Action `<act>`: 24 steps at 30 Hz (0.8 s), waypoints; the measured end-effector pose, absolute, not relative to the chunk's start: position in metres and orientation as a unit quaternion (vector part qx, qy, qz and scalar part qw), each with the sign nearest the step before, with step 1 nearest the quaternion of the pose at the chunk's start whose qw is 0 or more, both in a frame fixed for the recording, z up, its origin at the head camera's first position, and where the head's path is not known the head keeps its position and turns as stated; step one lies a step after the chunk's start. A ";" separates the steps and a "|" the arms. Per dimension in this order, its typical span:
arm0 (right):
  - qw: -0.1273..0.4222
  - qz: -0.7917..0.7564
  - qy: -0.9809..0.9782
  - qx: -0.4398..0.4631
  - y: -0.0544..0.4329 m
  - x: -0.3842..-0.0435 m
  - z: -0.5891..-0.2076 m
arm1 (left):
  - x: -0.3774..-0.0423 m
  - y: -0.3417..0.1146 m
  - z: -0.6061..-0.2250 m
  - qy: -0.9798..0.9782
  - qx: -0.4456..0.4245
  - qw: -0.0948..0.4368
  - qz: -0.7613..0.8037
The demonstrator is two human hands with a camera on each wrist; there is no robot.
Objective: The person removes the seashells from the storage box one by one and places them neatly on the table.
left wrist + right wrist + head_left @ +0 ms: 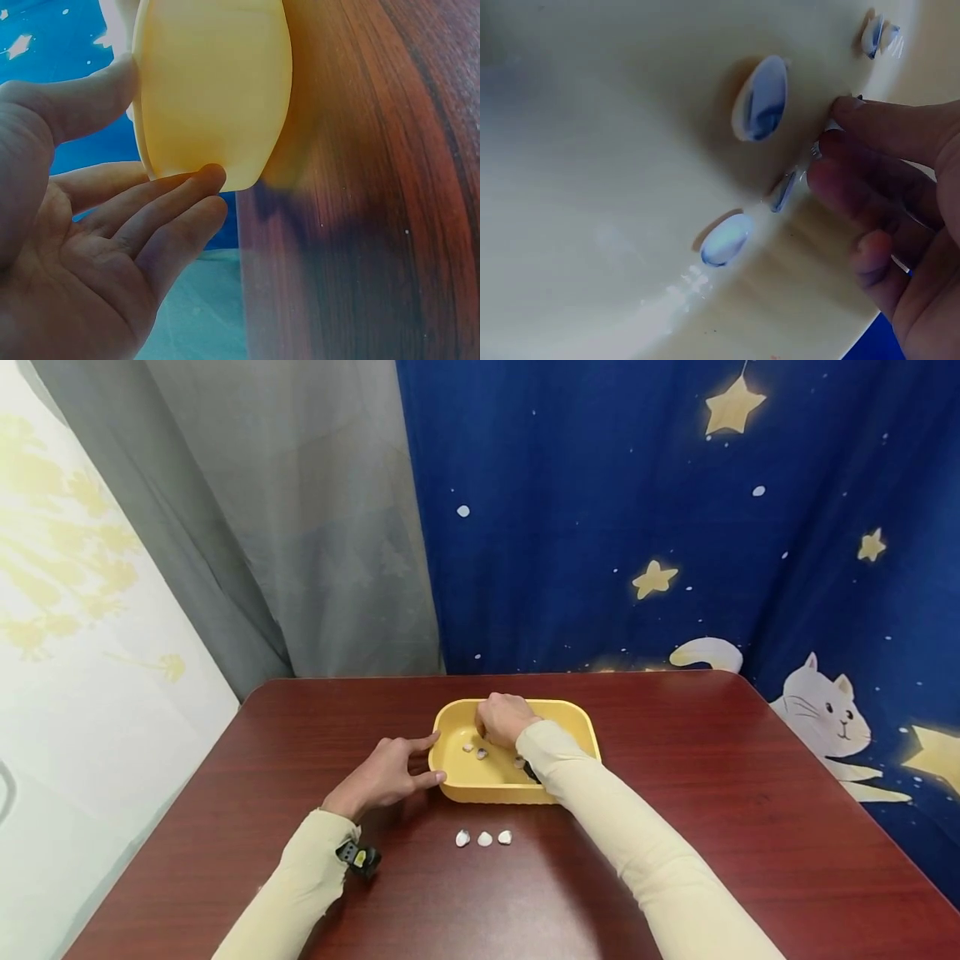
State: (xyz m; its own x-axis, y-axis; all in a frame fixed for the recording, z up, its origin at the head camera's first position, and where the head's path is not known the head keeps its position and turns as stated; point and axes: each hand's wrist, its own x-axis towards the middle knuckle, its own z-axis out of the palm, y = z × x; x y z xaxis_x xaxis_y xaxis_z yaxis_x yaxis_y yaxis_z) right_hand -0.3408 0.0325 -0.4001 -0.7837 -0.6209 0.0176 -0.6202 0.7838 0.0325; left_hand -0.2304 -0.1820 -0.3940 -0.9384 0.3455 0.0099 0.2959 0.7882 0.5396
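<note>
A yellow plastic basin (487, 794) rests on the table with several small white-and-purple seashells inside. My left hand (386, 774) touches its left end, thumb and fingers spread along the rim; the left wrist view shows fingertips against the outer wall (217, 82). My right hand (508, 720) reaches down into the basin. In the right wrist view its thumb and fingertips pinch a small pale shell (835, 125), mostly hidden by the fingers. Near them lie an open-side-up shell (763, 101), a white shell (727, 240) and a narrow one (783, 192).
Three shells sit in a row in front of the basin: a left one (462, 838), a middle one (484, 839) and a right one (505, 837). The reddish-brown table (337, 710) backs onto grey and blue curtains (570, 527). A white wall (90, 710) flanks the left.
</note>
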 end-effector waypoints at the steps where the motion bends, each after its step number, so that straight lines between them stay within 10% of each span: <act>1: 0.014 -0.015 -0.944 0.330 0.032 -0.341 -0.400 | -0.230 -0.182 -0.394 0.944 0.171 0.044 0.279; 24: -0.045 -0.025 -0.931 0.360 0.042 -0.341 -0.382 | -0.228 -0.181 -0.393 0.946 0.170 0.043 0.274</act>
State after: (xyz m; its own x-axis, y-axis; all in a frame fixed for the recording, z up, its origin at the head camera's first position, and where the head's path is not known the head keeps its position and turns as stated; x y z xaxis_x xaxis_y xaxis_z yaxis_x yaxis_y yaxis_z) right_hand -0.3409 0.0416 -0.3820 -0.7365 -0.6686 -0.1027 -0.6732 0.7394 0.0143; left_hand -0.2282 -0.1815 -0.3926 -0.9382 0.3458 0.0118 0.2985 0.7918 0.5328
